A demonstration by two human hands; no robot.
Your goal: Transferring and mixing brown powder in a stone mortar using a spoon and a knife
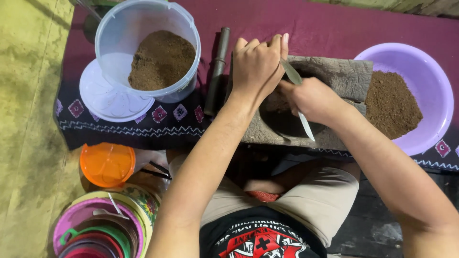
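Spoon (297, 98) — thin metal, rough stone mortar (330, 76)

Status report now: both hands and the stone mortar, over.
Left hand pinches the top of a metal spoon over the stone mortar. Right hand grips a spoon handle lower down. Dark pestle lies left of the mortar, clear of both hands.

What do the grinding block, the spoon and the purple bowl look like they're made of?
The grinding block looks like rough grey stone, pitted and matte. The spoon in the right hand seems polished metal, catching light. The purple bowl appears smooth, glossy plastic, thin-rimmed.
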